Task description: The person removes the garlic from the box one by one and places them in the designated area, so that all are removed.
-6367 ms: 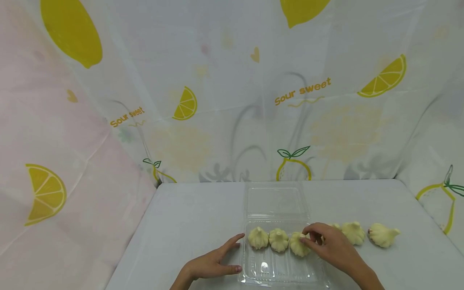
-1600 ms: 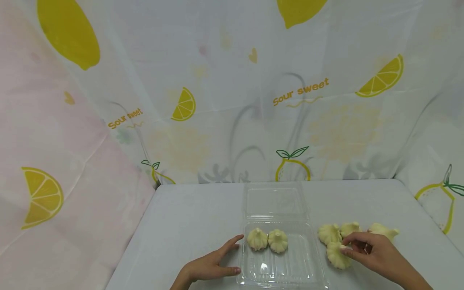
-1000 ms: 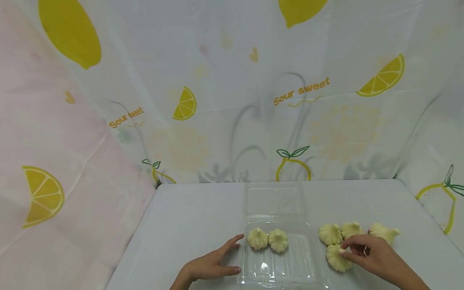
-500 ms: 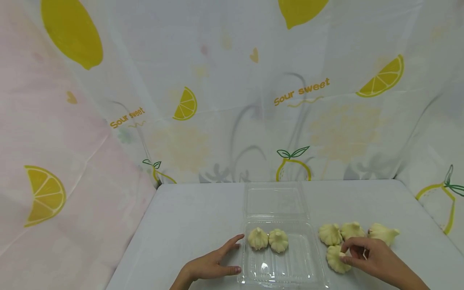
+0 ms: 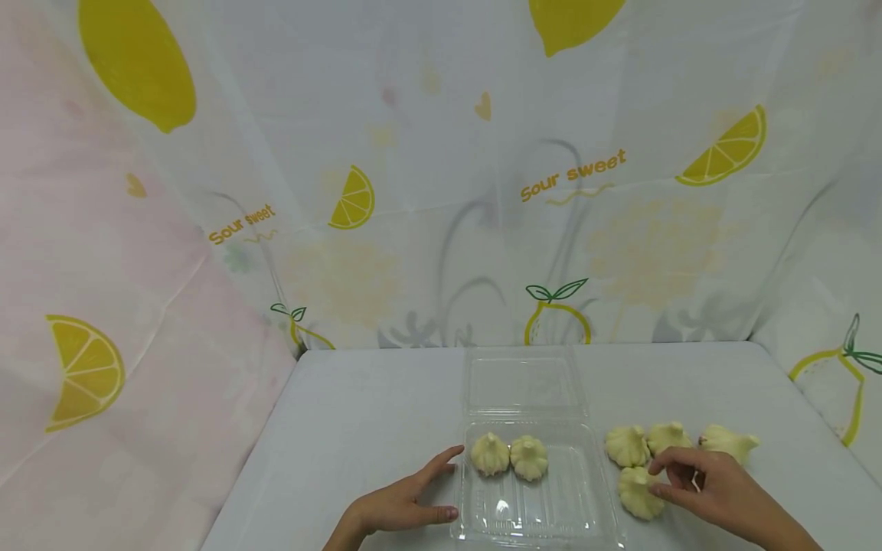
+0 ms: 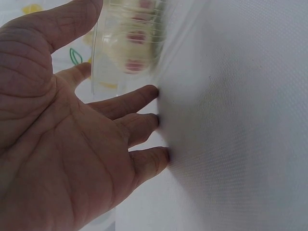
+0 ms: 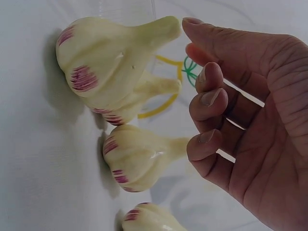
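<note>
A clear plastic clamshell box (image 5: 572,497) lies with its lid (image 5: 524,383) folded back. Inside, side by side, sit two pale garlic bulbs (image 5: 490,454) (image 5: 528,458). My left hand (image 5: 403,501) rests at the box's left side, thumb and forefinger spread along the rim; in the left wrist view the other fingertips touch the tabletop. To the right of the box, a garlic bulb (image 5: 639,493) stands on the table, stem up. My right hand (image 5: 710,486) hovers beside its stem. In the right wrist view, the loosely bent fingers hold nothing, with a small gap to the stem (image 7: 168,30).
Behind the nearest bulb are more loose bulbs: one at the left (image 5: 627,446), one in the middle (image 5: 668,438) and one lying on its side at the right (image 5: 729,444). A lemon-print cloth (image 5: 441,229) hangs behind the white table (image 5: 372,405).
The third garlic bulb has left the box and stands on the table to the right. My right hand went with it and has released its stem. The left hand has stayed put.
</note>
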Action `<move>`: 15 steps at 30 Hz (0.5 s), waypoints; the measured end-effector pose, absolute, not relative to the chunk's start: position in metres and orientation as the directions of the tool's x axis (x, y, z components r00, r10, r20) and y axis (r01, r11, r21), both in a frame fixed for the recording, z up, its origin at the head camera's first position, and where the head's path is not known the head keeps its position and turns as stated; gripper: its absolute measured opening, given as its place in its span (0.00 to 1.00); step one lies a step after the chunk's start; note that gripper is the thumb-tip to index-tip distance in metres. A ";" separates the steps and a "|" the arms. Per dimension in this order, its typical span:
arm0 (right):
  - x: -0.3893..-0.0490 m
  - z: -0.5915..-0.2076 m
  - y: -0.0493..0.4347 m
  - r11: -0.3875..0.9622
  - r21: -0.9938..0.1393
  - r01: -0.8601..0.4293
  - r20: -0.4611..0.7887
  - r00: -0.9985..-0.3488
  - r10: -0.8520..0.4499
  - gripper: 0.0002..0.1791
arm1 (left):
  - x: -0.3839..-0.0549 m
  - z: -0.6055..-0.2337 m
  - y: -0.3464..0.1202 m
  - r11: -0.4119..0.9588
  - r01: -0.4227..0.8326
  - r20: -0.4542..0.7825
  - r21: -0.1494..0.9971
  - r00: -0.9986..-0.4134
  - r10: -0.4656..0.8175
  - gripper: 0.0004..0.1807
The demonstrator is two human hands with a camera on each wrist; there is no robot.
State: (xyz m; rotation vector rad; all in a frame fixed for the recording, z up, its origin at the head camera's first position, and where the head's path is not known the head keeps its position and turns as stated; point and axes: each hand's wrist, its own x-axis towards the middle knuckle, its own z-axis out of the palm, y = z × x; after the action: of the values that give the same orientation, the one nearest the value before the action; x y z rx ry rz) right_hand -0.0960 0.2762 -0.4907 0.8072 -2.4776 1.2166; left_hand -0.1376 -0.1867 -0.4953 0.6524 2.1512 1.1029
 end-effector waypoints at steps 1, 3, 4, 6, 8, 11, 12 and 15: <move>-0.096 -0.490 0.276 0.493 -0.643 -0.586 0.459 -0.810 -0.364 0.20 | -0.138 -0.495 -0.187 0.528 0.140 -0.306 0.838 -0.681 0.666 0.43; -0.096 -0.489 0.275 0.495 -0.642 -0.585 0.460 -0.811 -0.361 0.20 | -0.138 -0.496 -0.187 0.526 0.140 -0.305 0.839 -0.680 0.667 0.43; -0.096 -0.488 0.275 0.502 -0.638 -0.584 0.464 -0.811 -0.356 0.20 | -0.138 -0.496 -0.187 0.526 0.142 -0.304 0.838 -0.680 0.668 0.43; -0.096 -0.486 0.273 0.512 -0.629 -0.586 0.476 -0.810 -0.342 0.20 | -0.138 -0.496 -0.187 0.527 0.144 -0.303 0.838 -0.680 0.668 0.43; -0.096 -0.484 0.271 0.520 -0.614 -0.594 0.499 -0.802 -0.328 0.21 | -0.138 -0.497 -0.187 0.528 0.146 -0.302 0.837 -0.680 0.668 0.43; -0.098 -0.482 0.268 0.518 -0.600 -0.610 0.529 -0.788 -0.315 0.21 | -0.138 -0.497 -0.187 0.529 0.149 -0.301 0.836 -0.682 0.667 0.43; -0.098 -0.481 0.268 0.519 -0.597 -0.612 0.535 -0.786 -0.311 0.20 | -0.138 -0.497 -0.187 0.529 0.149 -0.300 0.836 -0.682 0.667 0.43; -0.099 -0.479 0.266 0.530 -0.597 -0.602 0.532 -0.792 -0.301 0.19 | -0.138 -0.497 -0.187 0.528 0.150 -0.299 0.836 -0.681 0.668 0.43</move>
State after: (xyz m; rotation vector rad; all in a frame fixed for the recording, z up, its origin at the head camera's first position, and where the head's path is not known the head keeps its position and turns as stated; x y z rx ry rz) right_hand -0.0989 0.2656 -0.4788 0.7439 -2.4085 1.1448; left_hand -0.1383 -0.1871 -0.4971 0.6613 2.1565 1.0997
